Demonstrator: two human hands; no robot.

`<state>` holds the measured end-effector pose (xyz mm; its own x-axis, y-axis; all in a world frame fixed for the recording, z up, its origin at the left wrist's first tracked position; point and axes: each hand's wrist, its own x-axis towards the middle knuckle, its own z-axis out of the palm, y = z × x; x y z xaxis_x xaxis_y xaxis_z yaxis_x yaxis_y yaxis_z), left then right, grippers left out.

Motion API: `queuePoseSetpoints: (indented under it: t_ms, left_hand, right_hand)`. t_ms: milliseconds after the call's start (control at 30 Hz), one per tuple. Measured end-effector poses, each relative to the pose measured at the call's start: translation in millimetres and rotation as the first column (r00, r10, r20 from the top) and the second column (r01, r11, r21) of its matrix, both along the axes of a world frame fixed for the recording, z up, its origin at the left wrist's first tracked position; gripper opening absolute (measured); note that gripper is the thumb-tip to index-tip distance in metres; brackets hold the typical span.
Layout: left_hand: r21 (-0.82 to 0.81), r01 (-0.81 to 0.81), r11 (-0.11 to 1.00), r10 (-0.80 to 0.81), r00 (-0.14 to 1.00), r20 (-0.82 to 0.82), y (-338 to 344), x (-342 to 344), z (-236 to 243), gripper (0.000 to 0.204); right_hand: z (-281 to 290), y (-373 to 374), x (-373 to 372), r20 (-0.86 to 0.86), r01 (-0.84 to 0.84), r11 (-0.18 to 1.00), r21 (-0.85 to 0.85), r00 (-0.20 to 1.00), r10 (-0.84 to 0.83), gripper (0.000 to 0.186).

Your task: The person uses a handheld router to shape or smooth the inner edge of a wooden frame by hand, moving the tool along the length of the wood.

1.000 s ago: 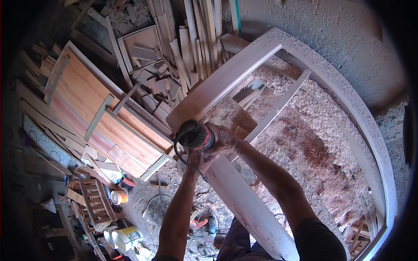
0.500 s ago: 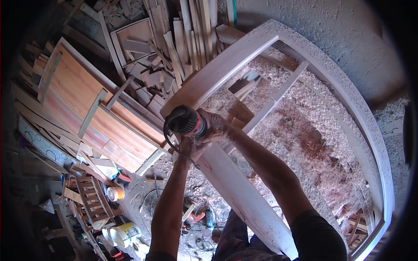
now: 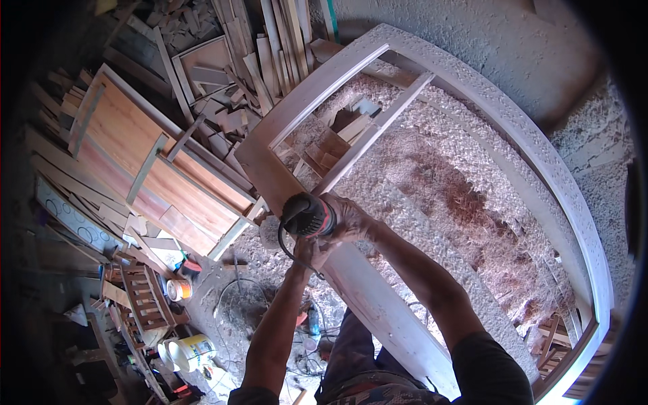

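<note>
Both my hands are closed around a black and red corded power tool (image 3: 301, 214) over the lower rail (image 3: 391, 317) of a large pale, curved-top wooden frame (image 3: 501, 86). My right hand (image 3: 349, 219) grips the tool's right side. My left hand (image 3: 314, 250) holds it from below, partly hidden by the tool and its cord, close to the rail's surface. The tool's working end is hidden. A narrow crossbar (image 3: 374, 133) spans the frame, and shavings (image 3: 466, 196) lie heaped beneath it.
At left are a slatted plywood panel (image 3: 158, 172), offcuts (image 3: 216, 101) and a small slatted wooden piece (image 3: 135, 300). Tall strips (image 3: 277, 47) stand behind, beside a rough wall (image 3: 486, 30). Buckets (image 3: 199, 351) and cords (image 3: 236, 283) lie on the dusty floor (image 3: 266, 304).
The tool and both my hands rose slightly, then came down and a little right in the view. The frame appears shifted left and up compared with a second ago.
</note>
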<state>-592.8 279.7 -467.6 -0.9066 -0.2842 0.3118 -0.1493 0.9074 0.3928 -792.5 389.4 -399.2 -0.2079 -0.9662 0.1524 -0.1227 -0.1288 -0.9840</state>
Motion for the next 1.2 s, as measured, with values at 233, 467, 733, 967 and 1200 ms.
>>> queuePoseSetpoints:
  t_ms: [233,467,733,967,1200]
  left_hand:
    - [0.237,-0.098,0.966,0.099,0.995,0.009,64.0,13.7,9.8,0.066]
    - [0.078,-0.024,0.997,0.032,0.993,-0.112,99.8,17.7,13.2,0.082]
    - [0.16,-0.049,0.986,0.063,0.995,-0.083,144.2,18.4,42.7,0.079]
    - [0.159,-0.148,0.976,0.144,0.989,0.033,182.0,19.7,34.4,0.088]
    - [0.685,-0.168,0.709,0.265,0.964,-0.038,238.1,18.7,40.0,0.09]
  right_hand:
    - [-0.4,52.6,13.2,-0.045,-0.011,1.0,0.006,0.999,0.011,0.077]
    - [-11.1,84.1,30.4,0.148,-0.004,0.991,-0.13,0.989,0.023,0.069]
    - [-21.8,120.9,33.2,0.16,-0.11,0.992,-0.065,0.98,0.119,0.101]
    - [-35.8,155.1,32.0,0.435,-0.225,0.941,-0.253,0.842,0.319,0.099]
    - [-22.2,208.2,42.8,0.402,-0.118,0.993,-0.02,0.908,0.116,0.084]
